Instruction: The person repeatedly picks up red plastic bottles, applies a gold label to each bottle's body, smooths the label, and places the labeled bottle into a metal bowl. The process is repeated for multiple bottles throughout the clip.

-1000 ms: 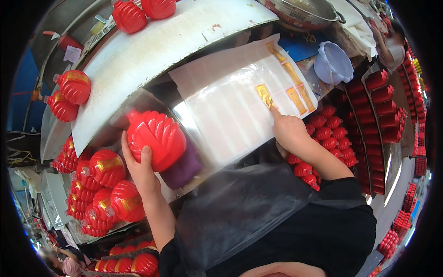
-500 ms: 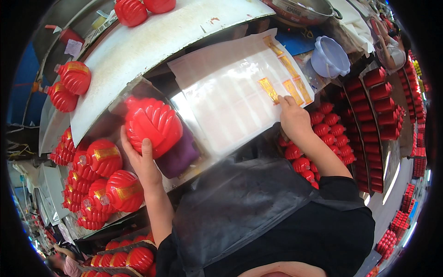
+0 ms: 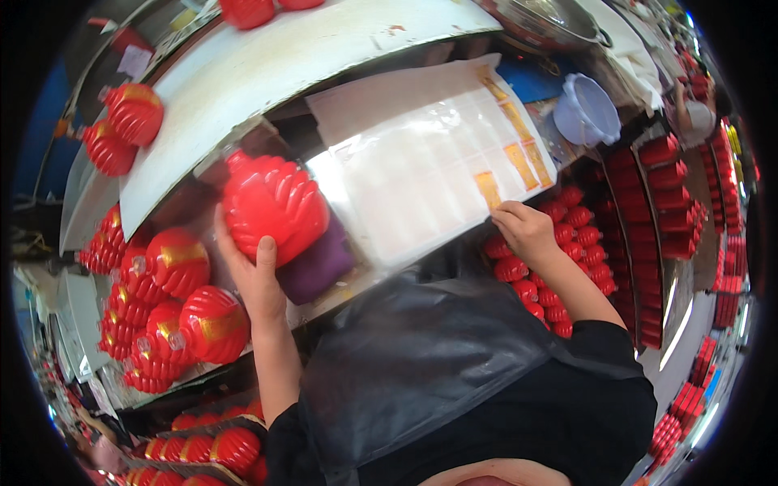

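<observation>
Left hand (image 3: 258,275) has a ribbed red bottle (image 3: 274,211) gripped low on its side, thumb toward the wearer, with a purple cloth (image 3: 322,266) right by it. Right hand (image 3: 527,231) pinches the near end of a gold label (image 3: 488,189) on a pale sheet (image 3: 397,174) (more gold strips (image 3: 516,166) line its right side). Light blue bucket (image 3: 585,113) sits just past that, and gold-labelled red bottles (image 3: 180,266) crowd the left.

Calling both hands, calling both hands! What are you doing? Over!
Left hand: holding red bottle. Right hand: pinching near end of gold label over white sheet. Purple cloth beside bottle, not blocking either hand.
</observation>
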Motion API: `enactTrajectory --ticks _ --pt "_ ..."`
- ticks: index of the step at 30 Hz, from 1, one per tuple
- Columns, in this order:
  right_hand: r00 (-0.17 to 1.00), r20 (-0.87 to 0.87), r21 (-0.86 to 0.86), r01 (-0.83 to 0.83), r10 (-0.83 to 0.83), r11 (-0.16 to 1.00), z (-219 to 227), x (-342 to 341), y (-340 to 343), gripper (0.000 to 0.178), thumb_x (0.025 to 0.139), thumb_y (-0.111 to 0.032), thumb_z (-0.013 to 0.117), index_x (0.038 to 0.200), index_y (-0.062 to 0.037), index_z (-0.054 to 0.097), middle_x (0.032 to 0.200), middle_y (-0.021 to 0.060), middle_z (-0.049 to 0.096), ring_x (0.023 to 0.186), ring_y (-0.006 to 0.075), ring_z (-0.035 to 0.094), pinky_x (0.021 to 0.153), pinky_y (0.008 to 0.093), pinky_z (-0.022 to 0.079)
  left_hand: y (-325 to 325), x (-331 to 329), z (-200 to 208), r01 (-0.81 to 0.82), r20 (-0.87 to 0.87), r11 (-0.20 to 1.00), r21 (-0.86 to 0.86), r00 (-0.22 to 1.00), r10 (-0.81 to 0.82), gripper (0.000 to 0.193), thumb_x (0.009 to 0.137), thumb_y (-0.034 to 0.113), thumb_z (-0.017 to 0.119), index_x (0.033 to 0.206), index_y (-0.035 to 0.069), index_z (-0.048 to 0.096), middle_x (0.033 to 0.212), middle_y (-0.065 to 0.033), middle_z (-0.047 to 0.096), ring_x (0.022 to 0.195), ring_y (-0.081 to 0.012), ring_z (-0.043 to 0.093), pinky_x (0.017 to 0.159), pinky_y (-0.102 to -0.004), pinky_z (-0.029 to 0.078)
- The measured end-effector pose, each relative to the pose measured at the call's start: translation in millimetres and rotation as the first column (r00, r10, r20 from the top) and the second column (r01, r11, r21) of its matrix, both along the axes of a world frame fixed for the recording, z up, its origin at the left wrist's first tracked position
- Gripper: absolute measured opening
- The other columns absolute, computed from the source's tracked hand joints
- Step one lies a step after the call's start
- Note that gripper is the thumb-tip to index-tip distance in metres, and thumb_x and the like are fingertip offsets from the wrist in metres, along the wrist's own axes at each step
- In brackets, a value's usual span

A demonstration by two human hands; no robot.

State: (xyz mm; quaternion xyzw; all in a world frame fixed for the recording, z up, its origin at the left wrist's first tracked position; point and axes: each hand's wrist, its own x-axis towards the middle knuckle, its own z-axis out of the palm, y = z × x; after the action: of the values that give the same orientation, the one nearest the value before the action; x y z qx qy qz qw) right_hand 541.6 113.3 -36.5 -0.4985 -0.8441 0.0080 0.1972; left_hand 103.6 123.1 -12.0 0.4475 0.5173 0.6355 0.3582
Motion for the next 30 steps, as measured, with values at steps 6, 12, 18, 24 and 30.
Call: enactTrajectory --ticks 6,12,18,24,30 --pt "0.901 -0.296 -0.626 0.067 -0.317 0.777 49 -49 47 0.018 0.096 -0.014 0.068 0.099 0.0009 0.078 0.076 0.0128 0.073 0.073 0.0199 0.072 0.072 0.0302 0.055 -1 3 10 0.0 0.219 0.997 -0.076 0.976 0.017 0.081 0.09 0.005 0.071 0.162 0.006 0.033 0.156 -0.013 0.043 0.141 -0.0251 0.047 0.119 -0.0399 0.038" --pt "0.8 -0.504 -0.818 -0.321 -0.325 0.478 110 -147 134 0.025 0.096 -0.021 0.067 0.094 0.0022 0.078 0.08 0.0036 0.073 0.061 0.0104 0.066 0.057 0.0249 0.051 1 -2 20 0.003 0.129 0.994 -0.108 0.992 0.011 0.085 0.087 0.01 0.078 0.159 0.004 0.035 0.149 -0.0138 0.047 0.135 -0.0244 0.052 0.114 -0.039 0.044" --pt "0.784 -0.473 -0.269 -0.563 0.402 0.782 166 -233 132 0.014 0.098 -0.008 0.068 0.105 0.002 0.075 0.082 0.005 0.075 0.063 0.0102 0.07 0.054 0.025 0.054 4 -9 19 -0.047 -0.013 0.988 -0.146 0.999 0.046 0.081 0.083 0.021 0.082 0.149 0.003 0.041 0.145 -0.0167 0.049 0.131 -0.0262 0.053 0.112 -0.0408 0.045" --pt "0.644 0.263 0.166 -0.763 0.718 0.624 138 -269 97 0.031 0.075 -0.004 0.071 0.105 0.0026 0.072 0.107 0.0198 0.075 0.065 0.0163 0.069 0.053 0.0286 0.053 31 -22 30 -0.085 -0.035 0.991 -0.105 0.996 0.082 0.076 0.086 0.036 0.08 0.145 0.002 0.045 0.135 -0.02 0.058 0.128 -0.03 0.057 0.108 -0.0422 0.047" --pt "0.704 0.347 0.328 -0.71 0.62 0.623 111 -265 78 0.029 0.08 -0.012 0.074 0.104 0.0036 0.073 0.109 0.0221 0.075 0.058 0.0122 0.063 0.049 0.0247 0.048 45 -20 44 -0.16 -0.38 0.973 -0.167 0.921 0.087 0.06 0.086 0.027 0.081 0.134 0.002 0.055 0.124 -0.0154 0.065 0.119 -0.0271 0.061 0.103 -0.0391 0.049"
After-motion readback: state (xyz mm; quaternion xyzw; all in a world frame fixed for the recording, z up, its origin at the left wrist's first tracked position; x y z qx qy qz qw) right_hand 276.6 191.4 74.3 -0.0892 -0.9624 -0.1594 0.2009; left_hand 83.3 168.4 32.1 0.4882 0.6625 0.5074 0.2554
